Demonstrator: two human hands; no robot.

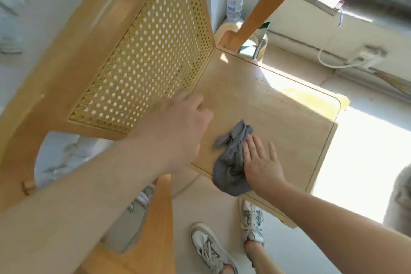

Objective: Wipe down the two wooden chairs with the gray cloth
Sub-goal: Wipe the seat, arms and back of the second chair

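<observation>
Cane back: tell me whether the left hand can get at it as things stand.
Likely yes. The left hand is right by the cane back, with nothing between them; the right hand and cloth are aside on the seat.

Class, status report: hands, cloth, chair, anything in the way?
Right hand flat on gray cloth, on chair seat. Left hand blurred near backrest, grip unclear. Seat otherwise bare.

Right hand [260,162] presses gray cloth [231,162] onto chair seat [278,113].
</observation>
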